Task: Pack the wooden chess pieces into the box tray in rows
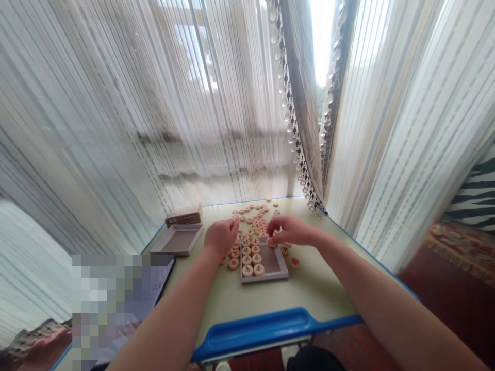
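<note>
Round wooden Chinese chess pieces fill the left part of a shallow pale box [266, 279] in two columns, flat with characters up. At the box's far right corner my right hand [290, 230] has its fingers bent round a chess piece [271, 242]. My left hand [221, 237] is curled closed just beyond the box's left side; whatever its fingers hold is hidden. Beneath and beside it lie loose red-marked pieces [233, 264]. More loose pieces [255, 224] are scattered behind the box, some overlapping. One red-marked piece [295, 263] lies right of the box.
An open shallow box lid [176, 251] and a brown box [183, 213] sit at the table's left. A dark-edged flat item [165, 281], partly pixelated, is at the near left. The table has a blue front tray [259, 328]. Sheer curtains [216, 129] hang behind.
</note>
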`<state>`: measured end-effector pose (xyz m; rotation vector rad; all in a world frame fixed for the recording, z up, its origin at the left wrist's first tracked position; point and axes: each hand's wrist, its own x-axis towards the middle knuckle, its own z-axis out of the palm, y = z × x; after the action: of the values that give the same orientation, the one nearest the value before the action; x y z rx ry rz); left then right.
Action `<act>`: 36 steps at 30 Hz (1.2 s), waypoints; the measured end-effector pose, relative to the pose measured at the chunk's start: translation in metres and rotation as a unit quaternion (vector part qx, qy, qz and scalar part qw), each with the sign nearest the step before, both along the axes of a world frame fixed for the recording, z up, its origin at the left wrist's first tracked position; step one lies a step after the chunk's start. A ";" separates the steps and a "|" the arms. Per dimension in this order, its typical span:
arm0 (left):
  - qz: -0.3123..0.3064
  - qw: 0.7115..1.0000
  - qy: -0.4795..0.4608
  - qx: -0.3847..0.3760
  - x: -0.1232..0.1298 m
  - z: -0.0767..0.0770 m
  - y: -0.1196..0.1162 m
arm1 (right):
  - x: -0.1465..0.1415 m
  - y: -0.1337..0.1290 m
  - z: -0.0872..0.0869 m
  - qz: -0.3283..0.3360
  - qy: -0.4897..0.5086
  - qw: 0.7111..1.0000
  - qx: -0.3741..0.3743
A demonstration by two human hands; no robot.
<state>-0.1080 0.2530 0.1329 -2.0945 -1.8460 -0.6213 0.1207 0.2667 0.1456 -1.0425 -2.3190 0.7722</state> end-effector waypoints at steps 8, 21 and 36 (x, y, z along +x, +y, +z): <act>-0.009 1.000 0.009 -0.028 0.005 0.001 -0.002 | -0.015 -0.014 -0.011 0.015 -0.100 0.994 0.051; -0.020 0.999 0.038 -0.016 0.003 0.000 -0.001 | -0.007 -0.013 -0.006 0.053 -0.150 0.980 0.121; -0.023 0.997 0.054 -0.043 0.008 0.003 -0.003 | -0.009 -0.008 -0.013 0.061 -0.171 0.969 0.166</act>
<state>-0.0998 0.2499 0.1361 -2.1839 -1.7994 -0.4367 0.1119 0.2586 0.1329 -0.9454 -2.7038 0.2384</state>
